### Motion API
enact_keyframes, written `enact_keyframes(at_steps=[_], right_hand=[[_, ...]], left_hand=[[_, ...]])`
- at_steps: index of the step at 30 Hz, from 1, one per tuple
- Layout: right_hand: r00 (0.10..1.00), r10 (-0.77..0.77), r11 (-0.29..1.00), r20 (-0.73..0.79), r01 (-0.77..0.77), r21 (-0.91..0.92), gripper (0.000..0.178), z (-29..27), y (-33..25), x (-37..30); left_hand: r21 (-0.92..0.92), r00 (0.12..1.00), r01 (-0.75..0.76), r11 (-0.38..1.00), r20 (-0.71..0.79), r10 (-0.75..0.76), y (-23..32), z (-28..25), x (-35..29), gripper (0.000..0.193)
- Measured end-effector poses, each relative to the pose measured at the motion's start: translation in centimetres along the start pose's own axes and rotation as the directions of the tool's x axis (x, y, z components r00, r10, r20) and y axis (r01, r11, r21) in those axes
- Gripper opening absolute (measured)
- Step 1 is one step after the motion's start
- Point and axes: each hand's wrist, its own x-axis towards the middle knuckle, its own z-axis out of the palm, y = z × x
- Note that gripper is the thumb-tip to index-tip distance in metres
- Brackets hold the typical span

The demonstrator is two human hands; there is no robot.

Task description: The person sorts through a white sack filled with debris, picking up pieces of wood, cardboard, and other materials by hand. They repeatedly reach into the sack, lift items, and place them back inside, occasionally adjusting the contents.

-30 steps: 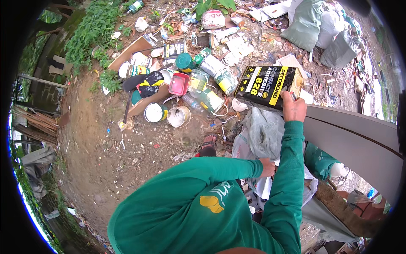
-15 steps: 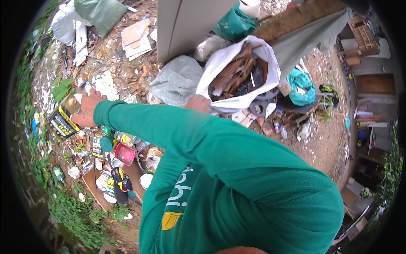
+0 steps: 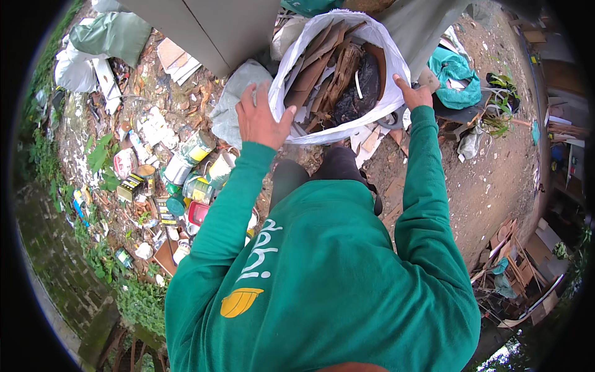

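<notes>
A white woven sack (image 3: 338, 135) stands in front of me, its mouth wide. Inside are brown cardboard pieces (image 3: 316, 65), a rough piece like bark or wood (image 3: 342, 74) and a crumpled black plastic bag (image 3: 365, 87). My left hand (image 3: 263, 121) is at the sack's left rim, fingers spread outside it and thumb over the edge. On the right rim, my right hand (image 3: 414, 96) holds the sack's edge, thumb laid along it; its other fingers are partly hidden.
To the left lie several cans (image 3: 178, 168), a black-and-yellow box (image 3: 130, 186) and a red container (image 3: 198, 212) among litter. A grey panel (image 3: 204, 31) stands behind. A teal bag (image 3: 455, 74) lies right of the sack, and a scrap pile (image 3: 505, 254) farther right.
My right hand has left the black-and-yellow item at the left and swung across to the sack's right rim. My left hand stays by the left rim. The view has shifted.
</notes>
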Motion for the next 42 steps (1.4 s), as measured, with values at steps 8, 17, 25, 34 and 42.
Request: enact_keyframes(at_steps=[8, 17, 25, 34, 42], right_hand=[[0.98, 0.164, 0.837, 0.114, -0.199, 0.51, 0.045, 8.5, 4.8, 3.6], [0.986, -0.129, 0.751, 0.102, 0.029, 0.66, 0.043, 4.1, -11.8, 2.9], [0.927, -0.291, 0.725, -0.237, 0.375, 0.577, 0.029, 3.8, -11.7, 4.7], [0.871, -0.47, 0.88, -0.142, 0.45, -0.15, 0.046, -0.6, -11.3, 3.4], [-0.095, -0.533, -0.456, 0.841, 0.869, -0.19, 0.108, 3.2, -18.2, -6.5]], left_hand=[[-0.012, 0.858, 0.459, 0.888, 0.265, -0.44, -3.5, 8.7, 3.3, 0.028], [-0.225, 0.792, 0.611, 0.759, 0.152, -0.592, -9.2, 8.1, 5.8, 0.037], [-0.861, 0.443, 0.403, -0.311, 0.481, -0.757, -6.6, 0.5, 2.2, 0.043], [-0.774, 0.637, 0.628, 0.082, 0.45, -0.626, -7.2, 0.9, 5.5, 0.031], [-0.594, 0.826, 0.545, 0.591, 0.259, -0.501, -8.6, 1.4, 4.8, 0.033]])
